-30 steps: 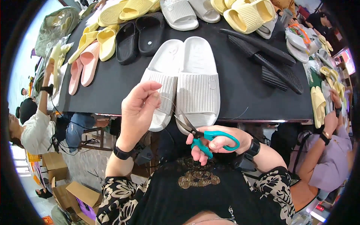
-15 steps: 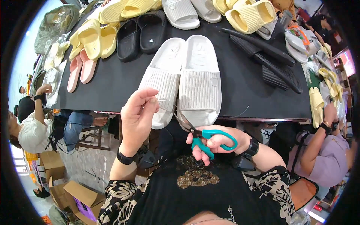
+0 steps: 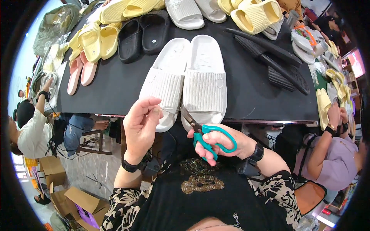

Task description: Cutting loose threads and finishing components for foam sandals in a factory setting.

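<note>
A pair of white ribbed slippers, the left slipper [image 3: 163, 84] and the right slipper [image 3: 204, 86], lies side by side at the table's near edge, toes toward me. My left hand [image 3: 140, 125] is pinched over the left slipper's toe; a thin pale strand seems to run from its fingertips toward the gap between the slippers. In my right hand [image 3: 244, 144] are scissors with teal handles [image 3: 228, 141], my fingers through the loops. Their dark blades [image 3: 189, 117] point up and left to that gap, tips beside the strand. Exactly what the tips touch is too small to tell.
The black table [image 3: 127, 88] carries black slippers [image 3: 155, 32], pink slippers [image 3: 89, 68], yellow slippers [image 3: 89, 42] and a tilted black pair [image 3: 279, 63]. A short loose strand lies right of the white pair. People sit at both sides; open cardboard boxes [image 3: 83, 204] stand lower left.
The scissors have shifted slightly up and left, and their handles have come closer together. My left hand has lowered slightly, still pinched.
</note>
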{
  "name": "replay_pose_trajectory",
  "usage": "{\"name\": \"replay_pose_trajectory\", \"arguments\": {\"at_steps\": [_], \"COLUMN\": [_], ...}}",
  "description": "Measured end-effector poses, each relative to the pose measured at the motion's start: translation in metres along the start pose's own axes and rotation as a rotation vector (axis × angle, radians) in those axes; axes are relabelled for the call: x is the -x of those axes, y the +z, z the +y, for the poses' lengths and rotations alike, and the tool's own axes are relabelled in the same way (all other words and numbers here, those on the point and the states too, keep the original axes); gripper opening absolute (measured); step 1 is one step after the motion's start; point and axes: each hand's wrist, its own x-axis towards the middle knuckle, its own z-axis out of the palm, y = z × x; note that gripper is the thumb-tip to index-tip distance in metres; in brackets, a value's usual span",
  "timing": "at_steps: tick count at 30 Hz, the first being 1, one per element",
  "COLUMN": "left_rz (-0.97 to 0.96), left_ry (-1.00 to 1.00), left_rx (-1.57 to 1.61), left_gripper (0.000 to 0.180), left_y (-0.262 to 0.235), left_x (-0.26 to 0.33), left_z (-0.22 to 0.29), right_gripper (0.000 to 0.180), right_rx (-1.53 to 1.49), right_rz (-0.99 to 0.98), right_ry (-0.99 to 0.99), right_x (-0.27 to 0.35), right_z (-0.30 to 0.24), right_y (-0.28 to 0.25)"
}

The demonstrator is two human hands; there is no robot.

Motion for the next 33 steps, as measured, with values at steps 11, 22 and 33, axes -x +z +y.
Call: {"name": "replay_pose_trajectory", "arguments": {"at_steps": [11, 22, 33], "left_rz": [0.271, 0.561, 0.122], "left_ry": [0.022, -0.293, -0.371], "left_rx": [-0.043, -0.531, -0.743], "left_gripper": [0.016, 0.017, 0.036], "left_y": [-0.041, -0.179, -0.132], "left_x": [0.035, 0.137, 0.101], "left_z": [-0.001, -0.072, -0.08], "right_gripper": [0.045, 0.05, 0.041], "right_rx": [0.277, 0.365, 0.598], "right_rz": [0.215, 0.402, 0.627], "right_ry": [-0.191, -0.488, -0.404], "right_x": [0.018, 0.016, 0.03], "right_z": [-0.01, -0.018, -0.025], "right_y": [0.012, 0.023, 0.01]}}
